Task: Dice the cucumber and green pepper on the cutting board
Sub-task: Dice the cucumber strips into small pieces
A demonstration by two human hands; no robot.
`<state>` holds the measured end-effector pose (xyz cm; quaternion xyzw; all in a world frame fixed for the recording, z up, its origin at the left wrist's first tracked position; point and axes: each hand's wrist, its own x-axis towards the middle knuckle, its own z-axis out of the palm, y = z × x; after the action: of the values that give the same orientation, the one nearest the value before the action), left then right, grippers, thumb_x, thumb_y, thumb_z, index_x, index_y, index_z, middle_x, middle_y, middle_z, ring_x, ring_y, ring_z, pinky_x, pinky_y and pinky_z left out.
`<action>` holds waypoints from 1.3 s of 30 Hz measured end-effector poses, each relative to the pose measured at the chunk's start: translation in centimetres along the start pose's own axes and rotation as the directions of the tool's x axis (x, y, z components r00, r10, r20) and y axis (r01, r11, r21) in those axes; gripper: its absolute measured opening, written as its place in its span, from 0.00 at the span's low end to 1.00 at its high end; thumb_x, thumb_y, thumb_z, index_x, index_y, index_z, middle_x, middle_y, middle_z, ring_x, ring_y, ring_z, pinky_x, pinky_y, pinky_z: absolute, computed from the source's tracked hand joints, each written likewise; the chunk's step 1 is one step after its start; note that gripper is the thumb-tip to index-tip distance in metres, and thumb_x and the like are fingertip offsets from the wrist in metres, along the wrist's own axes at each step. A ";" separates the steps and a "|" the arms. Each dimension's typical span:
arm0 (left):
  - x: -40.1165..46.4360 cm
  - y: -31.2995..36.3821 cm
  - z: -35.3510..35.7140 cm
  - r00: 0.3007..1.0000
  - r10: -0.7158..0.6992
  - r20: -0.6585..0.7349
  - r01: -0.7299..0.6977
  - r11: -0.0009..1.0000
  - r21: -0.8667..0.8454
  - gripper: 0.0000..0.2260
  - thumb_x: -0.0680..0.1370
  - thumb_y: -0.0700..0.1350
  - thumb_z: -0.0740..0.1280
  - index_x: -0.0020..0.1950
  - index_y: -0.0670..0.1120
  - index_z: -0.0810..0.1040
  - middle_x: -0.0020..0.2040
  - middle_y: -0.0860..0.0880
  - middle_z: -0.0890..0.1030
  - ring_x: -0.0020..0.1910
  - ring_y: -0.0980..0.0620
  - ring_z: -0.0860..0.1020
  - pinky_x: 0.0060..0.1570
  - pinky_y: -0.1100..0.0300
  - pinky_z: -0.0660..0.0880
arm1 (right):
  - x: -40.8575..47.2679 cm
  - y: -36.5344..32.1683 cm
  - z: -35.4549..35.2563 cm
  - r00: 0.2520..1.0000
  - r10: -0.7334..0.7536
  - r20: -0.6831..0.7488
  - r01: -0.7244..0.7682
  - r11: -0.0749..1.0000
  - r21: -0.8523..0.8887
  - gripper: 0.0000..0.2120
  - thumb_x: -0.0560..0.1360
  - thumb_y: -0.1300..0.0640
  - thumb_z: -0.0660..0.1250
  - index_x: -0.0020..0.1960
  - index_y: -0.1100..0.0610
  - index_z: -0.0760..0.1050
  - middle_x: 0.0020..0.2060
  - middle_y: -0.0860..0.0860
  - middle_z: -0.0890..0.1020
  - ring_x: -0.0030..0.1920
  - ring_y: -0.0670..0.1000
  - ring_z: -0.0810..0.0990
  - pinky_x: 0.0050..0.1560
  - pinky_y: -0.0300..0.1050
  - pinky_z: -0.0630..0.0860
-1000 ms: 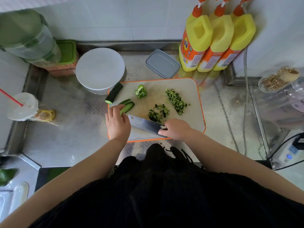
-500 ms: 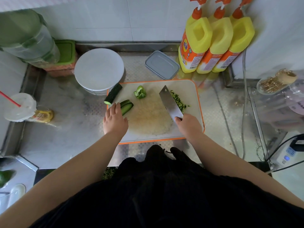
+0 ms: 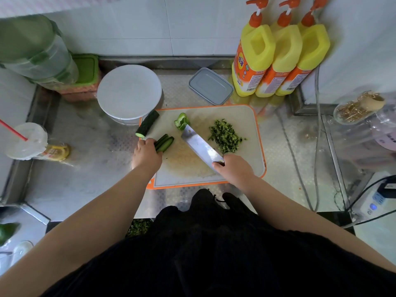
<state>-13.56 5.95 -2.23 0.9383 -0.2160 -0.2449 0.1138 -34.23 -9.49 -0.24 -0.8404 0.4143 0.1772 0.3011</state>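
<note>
An orange-rimmed white cutting board lies on the steel counter. A cucumber chunk sits across its far left edge, and cucumber strips lie just below it. My left hand rests with its fingertips on the near ends of those strips. A green pepper piece sits at the top middle. A pile of diced green bits lies to the right. My right hand grips the cleaver, whose blade lies slanted over the board's middle, tip near the pepper.
A white round lid on a bowl stands behind the board's left corner. A grey lidded box and three yellow detergent bottles stand at the back. A lidded cup with a red straw is at far left. Cables and a power strip lie right.
The cleaver swept the near diced bits to the right into one pile, then swung back left over the board's middle. My left hand shifted slightly up onto the strips.
</note>
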 end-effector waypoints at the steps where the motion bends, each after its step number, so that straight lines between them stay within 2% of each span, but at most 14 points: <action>1: 0.0 0.0 0.0 1.000 -0.011 -0.003 0.011 0.999 -0.031 0.20 0.79 0.45 0.64 0.70 0.46 0.67 0.65 0.42 0.70 0.64 0.40 0.69 0.60 0.45 0.70 | 0.0 -0.2 0.0 0.999 -0.026 0.025 0.027 1.000 -0.017 0.19 0.78 0.46 0.60 0.34 0.56 0.64 0.29 0.51 0.68 0.30 0.51 0.68 0.31 0.44 0.62; 6: -0.1 -0.8 -0.5 0.995 -0.062 -0.072 0.046 0.978 -0.205 0.18 0.79 0.44 0.64 0.69 0.45 0.68 0.61 0.42 0.75 0.62 0.41 0.70 0.58 0.46 0.71 | -0.2 -1.5 0.8 0.980 -0.121 0.161 0.139 0.984 -0.109 0.17 0.77 0.46 0.59 0.36 0.58 0.68 0.33 0.54 0.75 0.36 0.54 0.74 0.37 0.46 0.69; 10: -0.4 -1.2 -0.8 0.985 -0.070 -0.157 0.035 0.975 -0.219 0.18 0.79 0.44 0.64 0.69 0.46 0.70 0.61 0.43 0.76 0.63 0.41 0.70 0.57 0.46 0.71 | -0.4 -2.7 1.8 0.960 -0.160 0.230 0.194 0.972 -0.131 0.18 0.77 0.46 0.59 0.33 0.55 0.64 0.31 0.50 0.70 0.36 0.53 0.71 0.33 0.45 0.64; 13: -0.5 -1.4 -0.5 0.987 -0.052 -0.150 0.022 0.981 -0.192 0.18 0.79 0.43 0.64 0.70 0.47 0.71 0.65 0.43 0.72 0.64 0.42 0.69 0.60 0.46 0.69 | -0.3 -3.1 2.0 0.959 -0.145 0.245 0.176 0.978 -0.113 0.19 0.78 0.46 0.59 0.34 0.55 0.64 0.31 0.50 0.70 0.34 0.51 0.69 0.35 0.46 0.64; 15: -0.4 -1.2 -0.2 0.992 -0.026 -0.121 0.006 0.986 -0.164 0.19 0.80 0.43 0.64 0.70 0.48 0.70 0.67 0.44 0.68 0.65 0.43 0.67 0.61 0.47 0.69 | -0.3 -2.7 1.7 0.973 -0.114 0.202 0.137 0.985 -0.106 0.20 0.79 0.46 0.58 0.32 0.57 0.63 0.29 0.51 0.69 0.32 0.52 0.69 0.35 0.46 0.64; 18: -0.1 -1.0 0.3 0.997 0.047 -0.054 -0.052 0.993 -0.103 0.20 0.80 0.43 0.63 0.72 0.50 0.69 0.67 0.45 0.68 0.63 0.42 0.68 0.59 0.46 0.70 | 0.0 -1.1 0.7 0.997 -0.004 0.072 0.007 0.999 -0.040 0.20 0.78 0.46 0.58 0.33 0.58 0.65 0.28 0.52 0.69 0.30 0.52 0.69 0.31 0.44 0.64; 21: 0.2 -1.1 0.4 0.987 0.150 -0.050 -0.152 0.987 -0.048 0.21 0.80 0.43 0.64 0.73 0.53 0.68 0.66 0.46 0.69 0.61 0.42 0.70 0.56 0.47 0.71 | 0.3 0.8 -0.4 0.984 0.172 -0.037 -0.167 0.980 0.104 0.18 0.78 0.47 0.58 0.35 0.58 0.66 0.29 0.52 0.70 0.30 0.52 0.69 0.31 0.44 0.64; 23: 0.1 -1.3 0.6 0.974 0.219 -0.064 -0.218 0.976 0.030 0.23 0.81 0.44 0.63 0.75 0.55 0.65 0.67 0.48 0.69 0.62 0.43 0.69 0.56 0.47 0.72 | 0.5 1.5 -1.1 0.971 0.228 -0.074 -0.216 0.966 0.142 0.18 0.78 0.49 0.58 0.33 0.58 0.64 0.29 0.52 0.70 0.32 0.53 0.70 0.33 0.45 0.64; 25: -0.2 -1.5 0.9 0.951 0.296 -0.086 -0.280 0.947 0.157 0.25 0.80 0.43 0.63 0.76 0.54 0.64 0.69 0.49 0.68 0.64 0.43 0.67 0.58 0.47 0.71 | 0.6 1.5 -1.5 0.971 0.225 -0.083 -0.214 0.969 0.121 0.18 0.79 0.48 0.57 0.35 0.58 0.65 0.30 0.52 0.70 0.36 0.55 0.73 0.35 0.45 0.66; 27: -0.6 -1.8 1.4 0.915 0.376 -0.148 -0.325 0.902 0.284 0.27 0.76 0.38 0.67 0.75 0.50 0.67 0.68 0.46 0.70 0.63 0.41 0.67 0.59 0.45 0.71 | 0.4 1.2 -1.4 0.978 0.189 -0.087 -0.182 0.980 0.076 0.17 0.80 0.45 0.57 0.40 0.58 0.68 0.32 0.52 0.72 0.38 0.56 0.76 0.36 0.45 0.68; 29: -0.8 -2.1 2.0 0.864 0.445 -0.235 -0.345 0.863 0.368 0.29 0.70 0.33 0.71 0.70 0.46 0.73 0.62 0.43 0.73 0.58 0.40 0.68 0.55 0.43 0.72 | 0.2 0.9 -0.8 0.983 0.152 -0.108 -0.148 0.988 0.042 0.18 0.80 0.43 0.57 0.41 0.57 0.68 0.32 0.51 0.72 0.38 0.55 0.76 0.36 0.46 0.68; 31: -0.9 -2.2 2.3 0.829 0.495 -0.261 -0.370 0.835 0.408 0.29 0.67 0.31 0.72 0.67 0.44 0.76 0.58 0.42 0.75 0.53 0.41 0.69 0.51 0.43 0.74 | -0.2 0.8 -0.2 0.983 0.130 -0.131 -0.125 0.991 0.046 0.19 0.79 0.43 0.57 0.37 0.55 0.66 0.31 0.50 0.71 0.37 0.54 0.74 0.36 0.45 0.67; 35: -1.0 -2.0 2.4 0.825 0.499 -0.264 -0.389 0.842 0.374 0.26 0.67 0.29 0.71 0.65 0.40 0.77 0.56 0.41 0.76 0.51 0.39 0.71 0.51 0.43 0.75 | -0.7 1.0 0.2 0.983 0.101 -0.156 -0.093 0.994 0.055 0.20 0.79 0.43 0.58 0.33 0.53 0.60 0.29 0.49 0.69 0.34 0.53 0.72 0.31 0.44 0.63; 39: -1.3 -1.3 2.4 0.887 0.368 -0.279 -0.313 0.923 0.225 0.19 0.70 0.32 0.72 0.61 0.39 0.77 0.57 0.40 0.75 0.52 0.37 0.72 0.51 0.43 0.74 | -1.0 1.4 0.3 0.981 0.103 -0.166 -0.091 0.993 0.075 0.20 0.79 0.43 0.58 0.35 0.54 0.63 0.29 0.50 0.71 0.34 0.53 0.74 0.33 0.45 0.66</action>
<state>-15.34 7.47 -4.20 0.9188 -0.3772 -0.0481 0.1058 -35.99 -9.37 -0.36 -0.8206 0.4847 0.1054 0.2837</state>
